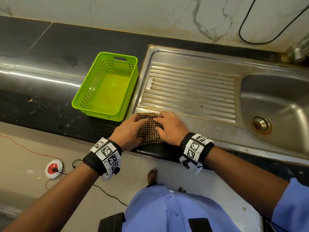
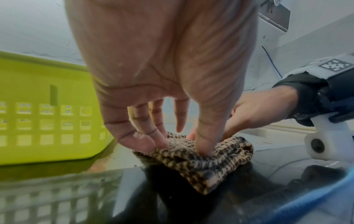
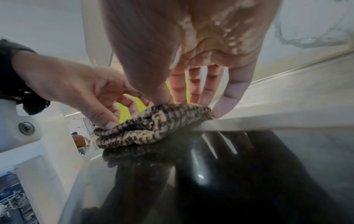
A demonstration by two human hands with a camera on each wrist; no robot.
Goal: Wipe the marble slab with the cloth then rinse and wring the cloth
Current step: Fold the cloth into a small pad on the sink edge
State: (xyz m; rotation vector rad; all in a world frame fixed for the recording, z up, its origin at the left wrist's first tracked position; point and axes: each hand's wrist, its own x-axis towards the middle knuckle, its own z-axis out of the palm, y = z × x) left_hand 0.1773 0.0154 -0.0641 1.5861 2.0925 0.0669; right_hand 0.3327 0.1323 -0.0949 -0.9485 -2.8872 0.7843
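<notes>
A brown-and-black checked cloth (image 1: 150,131), folded thick, lies at the counter's front edge where the black marble slab (image 1: 50,106) meets the steel drainboard (image 1: 192,91). My left hand (image 1: 138,126) lies on its left half; in the left wrist view the left hand (image 2: 182,147) has its thumb and fingertips pushed down into the cloth (image 2: 201,163). On the right half rests my right hand (image 1: 160,123). The right wrist view shows the right hand (image 3: 182,101) with straight fingers at the far edge of the cloth (image 3: 153,127) and the little finger on the steel.
A green plastic basket (image 1: 87,92) stands just left of the drainboard, close behind the hands. The sink basin (image 1: 275,104) is at the right, with a tap (image 1: 299,51) at the wall. A black cable (image 1: 247,22) hangs on the back wall.
</notes>
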